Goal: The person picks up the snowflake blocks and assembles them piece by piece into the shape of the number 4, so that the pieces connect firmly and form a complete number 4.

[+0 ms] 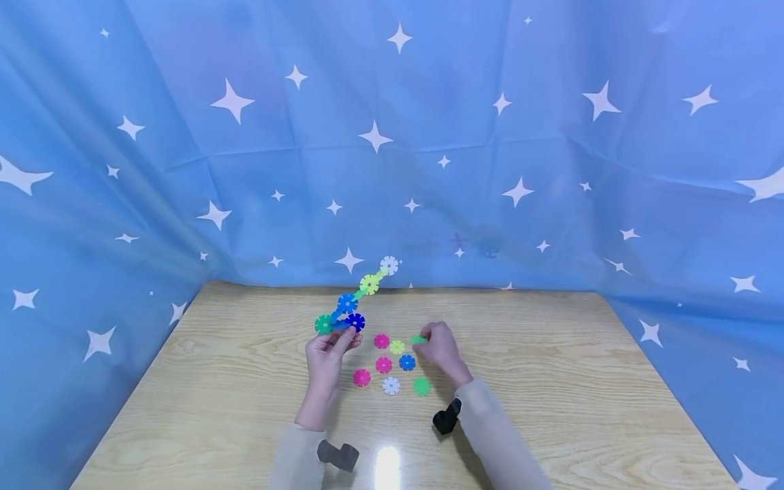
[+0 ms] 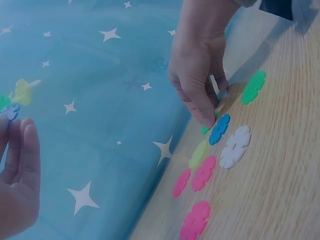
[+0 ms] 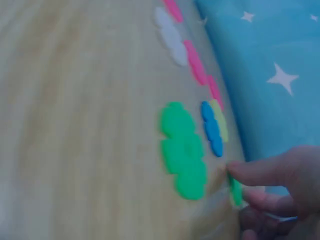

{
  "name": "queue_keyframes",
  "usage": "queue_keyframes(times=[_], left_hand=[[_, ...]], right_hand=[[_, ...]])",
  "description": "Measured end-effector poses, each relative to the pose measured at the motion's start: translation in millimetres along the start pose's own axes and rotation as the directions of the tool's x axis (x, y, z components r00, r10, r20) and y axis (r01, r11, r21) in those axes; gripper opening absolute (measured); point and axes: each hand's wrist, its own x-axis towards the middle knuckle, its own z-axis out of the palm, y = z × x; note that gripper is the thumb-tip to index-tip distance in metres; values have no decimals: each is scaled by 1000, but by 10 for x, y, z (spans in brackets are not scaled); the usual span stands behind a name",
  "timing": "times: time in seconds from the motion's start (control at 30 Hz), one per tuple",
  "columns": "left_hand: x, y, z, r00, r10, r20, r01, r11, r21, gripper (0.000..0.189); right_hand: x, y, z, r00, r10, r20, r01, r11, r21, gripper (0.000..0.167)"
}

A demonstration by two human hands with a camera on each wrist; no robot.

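Observation:
My left hand (image 1: 346, 336) holds up a chain of snowflake discs (image 1: 358, 299) by its lower end; the chain runs from a green disc through blue and yellow-green ones to a white disc at the top. In the left wrist view only that hand's fingers (image 2: 20, 150) and the chain's tip (image 2: 20, 92) show. My right hand (image 1: 426, 344) pinches a small green disc (image 1: 417, 339) on edge just above the table, seen again as the green disc (image 3: 236, 192) in the right wrist view. Between the hands lie several loose discs (image 1: 384, 365).
The loose discs on the wooden table (image 1: 551, 381) are pink, yellow, blue, white (image 1: 391, 386) and green (image 1: 421, 386). A blue star-printed cloth (image 1: 490, 170) hangs behind and at both sides. A black camera sits on each wrist (image 1: 447, 416).

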Motion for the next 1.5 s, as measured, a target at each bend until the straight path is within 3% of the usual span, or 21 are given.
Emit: queue_keyframes(times=[0.2,0.43,0.6,0.73,0.87,0.97,1.17,1.3,1.5], left_hand=[[3,11,9,1000,4,1,-4,1000,4,8],[9,-5,4,1000,-2,6,2,1000,5,4],[5,-16,6,1000,2,7,-2,1000,5,4],[3,-30,3,1000,11,13,-11,1000,-5,12],[-3,-53,5,999,24,30,-23,999,-26,21],[-15,-72,9,999,28,39,-27,999,-28,20],[-44,-98,28,999,21,45,-22,1000,14,3],[-54,-109,37,999,21,50,-22,999,27,13],[-70,-120,40,997,31,71,-33,999,34,14]], right_hand=[[23,8,-49,996,89,20,-90,996,19,25],[-44,48,-33,995,20,-99,1,978,207,5],[-113,-69,-76,990,2,-141,54,920,389,13],[-190,-254,-159,992,34,-118,30,867,497,16],[-262,-446,-229,994,80,-78,-24,836,548,20],[-310,-572,-261,997,72,-40,-34,808,588,21],[-394,-766,-278,998,39,40,-56,696,715,19],[-423,-861,-265,998,35,60,-68,623,779,22],[-420,-924,-233,996,44,82,-92,582,808,20]])
